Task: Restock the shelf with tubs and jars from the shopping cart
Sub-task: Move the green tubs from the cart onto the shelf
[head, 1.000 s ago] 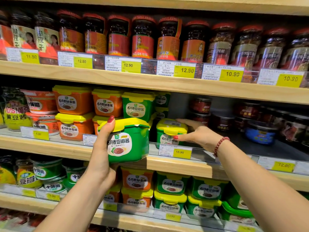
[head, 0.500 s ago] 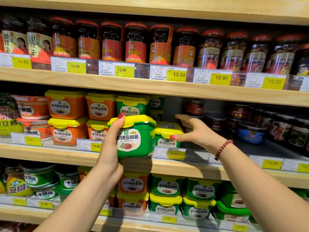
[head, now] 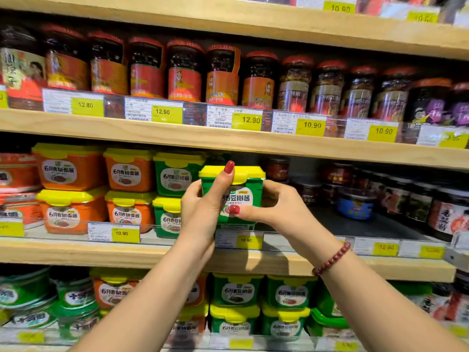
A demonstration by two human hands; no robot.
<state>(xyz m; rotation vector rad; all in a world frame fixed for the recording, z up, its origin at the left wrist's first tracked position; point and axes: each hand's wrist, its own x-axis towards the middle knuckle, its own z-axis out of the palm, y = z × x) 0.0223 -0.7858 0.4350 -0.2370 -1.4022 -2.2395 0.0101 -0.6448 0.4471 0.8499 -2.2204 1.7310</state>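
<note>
Tub (head: pixel 247 193), one, green, between left hand (head: pixel 200 212) and right hand (head: pixel 278 207)

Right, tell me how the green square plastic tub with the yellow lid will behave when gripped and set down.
The green square plastic tub is probably stiff: its walls show no denting under the left hand and right hand. Likely weighty for its size, since both hands hold it. Flat sides and yellow lid suggest no rolling and steady stacking.

Green tub (head: pixel 251 188), yellow lid (head: pixel 243 171), label facing out; upright; just above another green tub (head: pixel 236 226) on the middle shelf (head: pixel 152 252).
</note>
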